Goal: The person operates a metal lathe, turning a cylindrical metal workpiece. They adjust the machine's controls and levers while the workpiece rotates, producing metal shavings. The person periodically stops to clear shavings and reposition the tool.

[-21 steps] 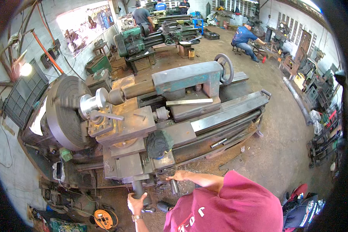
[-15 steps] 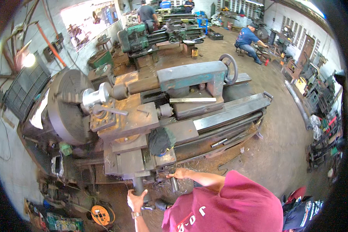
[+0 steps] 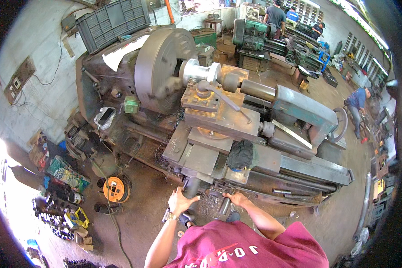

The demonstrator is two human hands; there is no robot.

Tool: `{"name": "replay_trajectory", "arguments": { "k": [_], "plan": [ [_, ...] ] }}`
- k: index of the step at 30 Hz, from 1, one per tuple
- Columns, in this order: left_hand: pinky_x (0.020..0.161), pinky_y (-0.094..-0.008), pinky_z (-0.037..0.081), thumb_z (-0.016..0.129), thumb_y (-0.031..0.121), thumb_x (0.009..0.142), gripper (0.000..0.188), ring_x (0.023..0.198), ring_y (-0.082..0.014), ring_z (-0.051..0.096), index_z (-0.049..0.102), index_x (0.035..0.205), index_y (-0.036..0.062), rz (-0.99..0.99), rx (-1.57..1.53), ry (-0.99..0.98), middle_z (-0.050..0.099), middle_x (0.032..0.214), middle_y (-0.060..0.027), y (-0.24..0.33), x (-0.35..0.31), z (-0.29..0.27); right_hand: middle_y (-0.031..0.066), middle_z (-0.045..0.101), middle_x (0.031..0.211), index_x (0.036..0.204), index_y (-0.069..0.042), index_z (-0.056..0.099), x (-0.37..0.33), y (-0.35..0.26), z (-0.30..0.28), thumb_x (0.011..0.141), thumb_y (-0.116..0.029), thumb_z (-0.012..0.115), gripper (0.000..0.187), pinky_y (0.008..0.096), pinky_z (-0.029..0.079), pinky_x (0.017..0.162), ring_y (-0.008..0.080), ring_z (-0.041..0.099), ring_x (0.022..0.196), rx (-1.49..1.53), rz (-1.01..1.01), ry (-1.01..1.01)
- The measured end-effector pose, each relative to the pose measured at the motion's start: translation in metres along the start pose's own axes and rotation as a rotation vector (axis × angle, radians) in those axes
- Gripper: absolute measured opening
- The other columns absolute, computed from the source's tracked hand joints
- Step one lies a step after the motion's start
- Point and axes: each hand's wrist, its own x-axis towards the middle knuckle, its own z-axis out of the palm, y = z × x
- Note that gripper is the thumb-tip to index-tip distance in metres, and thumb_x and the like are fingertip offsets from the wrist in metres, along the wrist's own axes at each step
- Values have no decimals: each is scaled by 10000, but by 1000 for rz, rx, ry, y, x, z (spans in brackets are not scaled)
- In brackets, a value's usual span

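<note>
I stand at a large lathe with both hands on its front controls. My left hand is curled at the dark cylindrical cross-slide handle, thumb out to the right and fingers partly hidden. To its right, my right hand closes on the carriage handwheel, beside its short metal grip. Above them sits the tool post with its long lever. A shiny spool-shaped metal workpiece lies between the big round chuck, blurred as if turning, and the tailstock.
A dark cloth lies on the carriage, and a flat bar leans by the tailstock. Metal shavings lie below. At left on the floor are an orange cable reel and a hose. Several people work at the back and far right.
My view has swung left, so the lathe sits farther right and more floor shows at left. Both hands remain at the same controls.
</note>
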Motion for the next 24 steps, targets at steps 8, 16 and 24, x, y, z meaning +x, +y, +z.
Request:
{"name": "replay_trajectory", "arguments": {
  "k": [8,16,24],
  "plan": [
    [906,-434,513,799,705,583,937,1084,-350,625,562,1229,69,2,22,13,635,1176,-204,-5,3,5,338,446,1413,1449,-94,455,-2,-6,-4,811,-849,399,989,428,362,1118,402,449,1342,-35,-47,-51],
    [905,-437,514,791,710,594,916,1080,-350,626,566,1206,68,8,43,-2,637,1164,-202,-3,3,4,351,495,1339,1377,-79,512,-5,-10,-1,818,-858,359,971,445,389,1089,406,487,1301,-44,-55,17],
    [926,-422,507,794,713,591,926,1095,-339,624,566,1218,71,-22,37,2,637,1180,-189,-2,3,4,293,625,1215,1166,32,670,3,-4,4,743,-916,392,1074,462,432,1037,394,574,1216,-13,-52,45]
  ]
}}
